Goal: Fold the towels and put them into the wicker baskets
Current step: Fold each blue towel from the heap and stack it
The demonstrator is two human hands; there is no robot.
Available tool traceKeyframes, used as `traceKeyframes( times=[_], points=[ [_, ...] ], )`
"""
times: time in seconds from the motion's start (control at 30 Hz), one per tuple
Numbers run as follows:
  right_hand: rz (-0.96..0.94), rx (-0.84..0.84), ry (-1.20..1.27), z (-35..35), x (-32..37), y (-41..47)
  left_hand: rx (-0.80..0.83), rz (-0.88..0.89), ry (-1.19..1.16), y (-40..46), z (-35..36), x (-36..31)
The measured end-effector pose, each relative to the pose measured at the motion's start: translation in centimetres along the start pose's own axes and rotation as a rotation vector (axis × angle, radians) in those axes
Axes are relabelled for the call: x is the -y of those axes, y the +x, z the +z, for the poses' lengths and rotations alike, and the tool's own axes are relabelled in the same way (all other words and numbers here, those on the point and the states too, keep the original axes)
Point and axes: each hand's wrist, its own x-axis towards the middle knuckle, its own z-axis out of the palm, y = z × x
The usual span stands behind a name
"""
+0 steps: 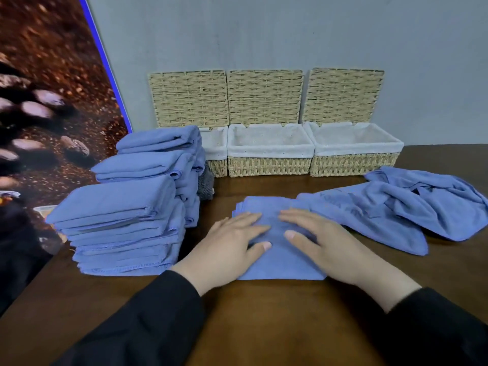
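Folded towel (277,257) lies flat under both hands, long axis toward the baskets (269,151); left hand (227,247) and right hand (324,244) press flat, grasping nothing; middle basket directly beyond, equally near both.

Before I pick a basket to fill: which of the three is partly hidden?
The left basket; the stack of folded towels covers most of it, the other two show whole.

Towels (280,249) soft matt blue cloth with stitched hems, baskets (269,166) rough woven straw-coloured wicker, basket liners (269,150) pale matt fabric, table (264,313) dark brown wood with slight sheen, sleeves (148,320) matt black cloth, far wall (264,30) flat grey.
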Motion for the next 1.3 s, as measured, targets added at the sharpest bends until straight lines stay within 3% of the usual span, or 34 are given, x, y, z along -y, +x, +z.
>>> traceKeyframes(
  times=[0.1, 0.3, 0.4, 0.57, 0.73, 0.87, 0.97, 1.03, 1.3],
  points=[
    [0.013, 0.212, -0.149, 0.5, -1.2, 0.0, 0.092, -0.032, -0.003, -0.1, 0.3, 0.6],
    [0.041, 0.231, -0.140, 0.0, -1.5, 0.0, 0.128, -0.070, 0.009, -0.4, 0.5, 0.8],
    [-0.016, 0.105, 0.034, -0.3, -1.5, -1.1, 0.078, -0.074, -0.004, -0.6, 0.9, 1.0],
    [-0.025, 0.276, -0.071, -1.3, -1.0, -2.8, -0.090, 0.011, -0.070, -1.3, 1.1, 1.5],
    [-0.127, 0.024, -0.047, -0.8, -0.9, -2.7, -0.003, 0.112, -0.042, -2.5, 0.6, 1.9],
    [-0.075, -0.013, 0.043, -1.1, -0.7, -3.0, -0.178, 0.144, -0.111, -2.4, 1.0, 2.1],
    [-0.030, 0.080, -0.035, -1.2, -0.5, -3.7, -0.221, 0.091, -0.360, -2.9, 0.3, 1.4],
    [0.019, 0.030, -0.032, -1.1, -0.5, -4.1, -0.233, 0.052, -0.457, -3.4, -0.3, 0.9],
    [0.106, -0.181, 0.400, -1.0, 0.9, -4.0, -0.327, -0.123, -0.729, -4.0, -0.4, -0.5]
  ],
)
